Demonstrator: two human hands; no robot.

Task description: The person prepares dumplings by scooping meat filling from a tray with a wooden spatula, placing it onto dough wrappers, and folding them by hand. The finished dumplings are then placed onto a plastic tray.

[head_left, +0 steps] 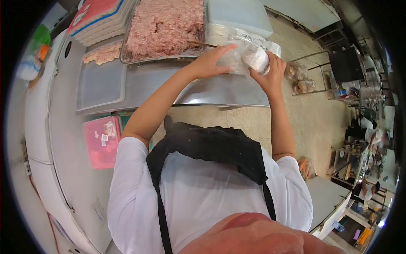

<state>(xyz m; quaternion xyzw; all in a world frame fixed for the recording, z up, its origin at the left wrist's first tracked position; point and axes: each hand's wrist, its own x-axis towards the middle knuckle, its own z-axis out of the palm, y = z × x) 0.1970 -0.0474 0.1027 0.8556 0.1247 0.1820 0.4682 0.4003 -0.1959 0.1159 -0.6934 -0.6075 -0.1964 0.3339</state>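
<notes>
My right hand (272,74) grips a crumpled white plastic-wrapped bundle (256,60), thumb on its near side and fingers on the right. To its left, my left hand (213,61) has thumb and fingers apart, fingertips at a clear plastic bag (237,53). Both hands are over the right part of a steel table (198,91). Beyond my left hand, a large clear tub (125,57) is filled with ground meat (169,25). A thin brown-handled utensil (202,43) sticks out of the meat toward my left hand.
A translucent lidded box (241,15) stands behind the bags. At left are stacked trays (101,25), pale formed pieces (102,53) and a flat translucent lid (101,82). A pink-lidded box (101,142) sits below the table. People work far right near racks (344,165).
</notes>
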